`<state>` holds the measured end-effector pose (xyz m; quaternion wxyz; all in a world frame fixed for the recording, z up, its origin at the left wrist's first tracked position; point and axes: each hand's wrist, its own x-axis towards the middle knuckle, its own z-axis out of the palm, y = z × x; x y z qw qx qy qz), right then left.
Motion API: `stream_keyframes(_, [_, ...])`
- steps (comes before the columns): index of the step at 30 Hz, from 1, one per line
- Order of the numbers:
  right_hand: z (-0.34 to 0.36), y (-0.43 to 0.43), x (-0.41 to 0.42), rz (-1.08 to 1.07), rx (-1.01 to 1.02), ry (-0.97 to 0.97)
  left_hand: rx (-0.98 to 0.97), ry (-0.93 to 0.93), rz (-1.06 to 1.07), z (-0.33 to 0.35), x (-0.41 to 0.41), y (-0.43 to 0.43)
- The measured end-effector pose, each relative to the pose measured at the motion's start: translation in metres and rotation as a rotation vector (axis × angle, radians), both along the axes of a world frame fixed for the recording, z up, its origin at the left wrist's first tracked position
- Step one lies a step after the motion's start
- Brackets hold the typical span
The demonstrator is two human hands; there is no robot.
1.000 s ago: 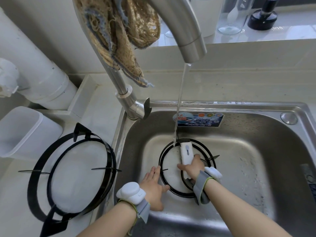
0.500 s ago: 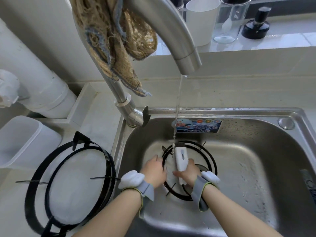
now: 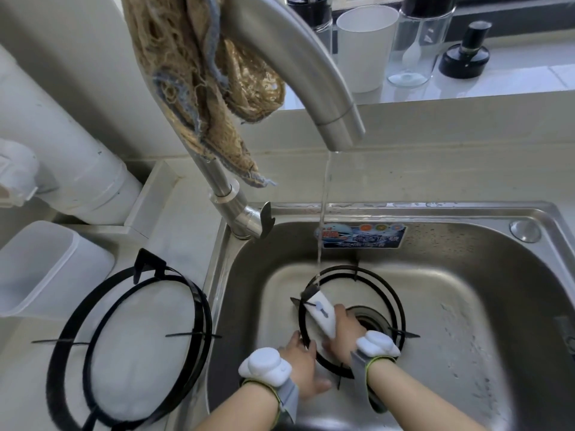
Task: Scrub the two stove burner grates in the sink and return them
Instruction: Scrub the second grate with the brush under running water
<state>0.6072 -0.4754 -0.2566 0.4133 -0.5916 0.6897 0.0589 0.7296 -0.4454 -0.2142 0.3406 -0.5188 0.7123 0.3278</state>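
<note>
The sink grate (image 3: 389, 284) lies on the floor of the sink (image 3: 466, 275), left of the middle, its ring over the drain (image 3: 370, 318). Bare steel stretches to the right wall, with less room on the left. The right hand (image 3: 345, 331) grips a white brush (image 3: 322, 315), fingers wrapped round it, its head on the ring's left edge where the water stream (image 3: 323, 213) from the faucet (image 3: 311, 73) lands. The left hand (image 3: 303, 362) touches the ring's near-left rim with the thumb spread; I cannot tell whether its fingers wrap the ring. The counter grate (image 3: 205, 318) sits left of the sink, its right edge close to the rim, near a white container (image 3: 46, 269).
</note>
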Motion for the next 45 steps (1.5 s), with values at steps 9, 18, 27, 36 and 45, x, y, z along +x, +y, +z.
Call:
stream_keyframes(9, [0.0,-0.007,-0.018,-0.013,-0.006,-0.045,-0.497,0.066,0.445,0.019,0.009,-0.044])
stream_keyframes(18, [-0.01,-0.009,-0.023,-0.118,-0.043,-0.077,-0.251,0.067,0.213,0.006,0.006,-0.032])
stream_keyframes(27, [-0.009,-0.017,-0.017,-0.157,-0.036,-0.118,-0.185,0.057,0.106,0.005,0.004,-0.012])
stream_keyframes(36, [-0.005,-0.018,-0.017,0.003,0.003,-0.054,-0.167,0.068,0.133,0.012,0.009,-0.027])
stream_keyframes(45, [-0.004,-0.02,-0.02,0.125,0.029,0.015,-0.168,0.059,0.121,0.011,0.006,-0.023])
